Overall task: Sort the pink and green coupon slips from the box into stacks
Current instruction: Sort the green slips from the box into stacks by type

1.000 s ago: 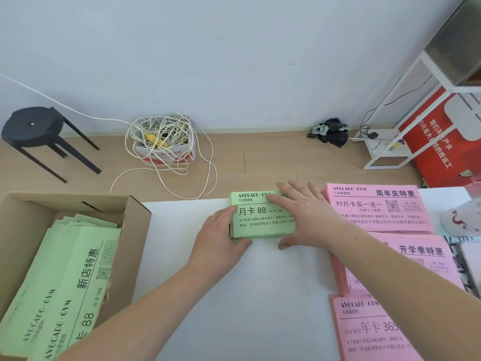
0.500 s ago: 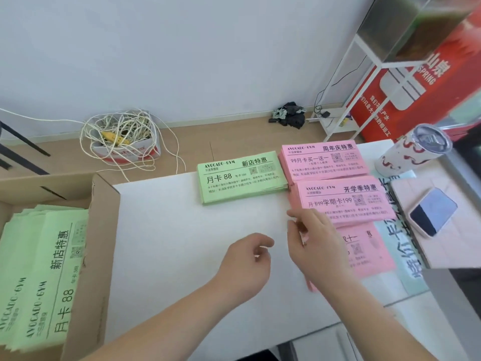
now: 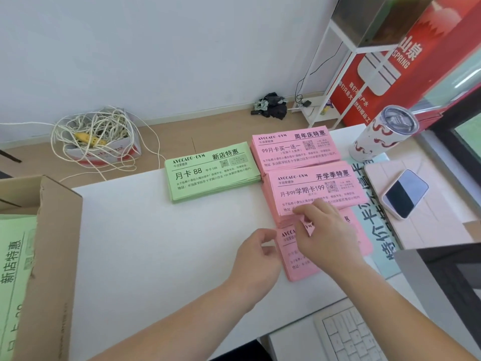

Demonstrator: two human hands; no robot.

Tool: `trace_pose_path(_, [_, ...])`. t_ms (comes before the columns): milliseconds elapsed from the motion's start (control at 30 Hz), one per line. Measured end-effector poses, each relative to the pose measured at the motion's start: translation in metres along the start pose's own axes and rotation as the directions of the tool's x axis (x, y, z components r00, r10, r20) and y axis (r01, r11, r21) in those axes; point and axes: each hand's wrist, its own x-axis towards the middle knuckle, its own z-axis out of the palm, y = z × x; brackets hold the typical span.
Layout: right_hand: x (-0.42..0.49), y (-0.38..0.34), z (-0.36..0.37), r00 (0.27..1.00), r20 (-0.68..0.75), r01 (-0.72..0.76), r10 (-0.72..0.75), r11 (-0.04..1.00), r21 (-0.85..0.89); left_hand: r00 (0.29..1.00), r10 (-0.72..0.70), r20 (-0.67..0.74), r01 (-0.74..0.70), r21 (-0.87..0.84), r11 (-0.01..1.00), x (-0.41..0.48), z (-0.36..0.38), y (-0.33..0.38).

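Green slips (image 3: 14, 277) lie in the cardboard box (image 3: 54, 256) at the left. On the white table (image 3: 156, 243) sit a green stack (image 3: 212, 174) and three pink stacks: far (image 3: 294, 148), middle (image 3: 312, 188) and near (image 3: 294, 259). My right hand (image 3: 328, 235) lies over the near pink stack and pinches the upper edge of its top slip, which bends upward. My left hand (image 3: 256, 259) has its thumb and curled fingers on that stack's left edge. Both hands hide much of the near stack.
A patterned tumbler (image 3: 382, 138) stands at the back right. A phone (image 3: 404, 194) lies on a pink case (image 3: 437, 225). A keyboard (image 3: 348, 334) and a screen (image 3: 450, 287) are at the front right. On the floor sits a box of coiled cable (image 3: 99, 142).
Both hands left the green stack and came back and right to the near pink stack. My right hand has pinched its top slip. The view swung right.
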Motion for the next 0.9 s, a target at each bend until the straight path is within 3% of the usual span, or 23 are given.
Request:
trace_pose_path(33, [0.009, -0.002, -0.006, 0.999, 0.017, 0.029, -0.029, 1.000, -0.001, 0.999, 0.026, -0.038, -0.024, 0.046, 0.999, 0.003, -0.004, 0.003])
trace_pose_path(100, [0.032, -0.006, -0.019, 0.980, 0.190, 0.062, -0.057, 0.998, -0.020, 0.990, 0.116, -0.079, -0.102, 0.171, 0.980, 0.017, -0.012, 0.009])
trace_pose_path(167, [0.059, -0.012, -0.032, 0.897, 0.439, 0.121, -0.056, 0.985, -0.121, 0.982, 0.174, -0.071, -0.148, 0.277, 0.949, 0.031, -0.018, 0.018])
trace_pose_path(233, [0.083, -0.017, -0.035, 0.815, 0.573, 0.272, -0.090, 0.932, -0.241, 0.984, 0.170, -0.058, -0.146, 0.290, 0.946, 0.040, -0.020, 0.029])
trace_pose_path(400, [0.109, -0.012, -0.027, 0.743, 0.646, 0.421, -0.175, 0.872, -0.248, 0.987, 0.162, -0.019, -0.157, 0.167, 0.973, 0.046, -0.021, 0.041])
trace_pose_path(600, [0.104, -0.005, -0.024, 0.739, 0.605, 0.512, -0.297, 0.831, -0.217, 0.973, 0.229, 0.035, -0.231, 0.208, 0.950, 0.051, -0.011, 0.033])
trace_pose_path(900, [0.097, -0.005, -0.020, 0.754, 0.584, 0.513, -0.301, 0.825, -0.237, 0.969, 0.240, 0.052, -0.245, 0.255, 0.935, 0.054, -0.008, 0.028])
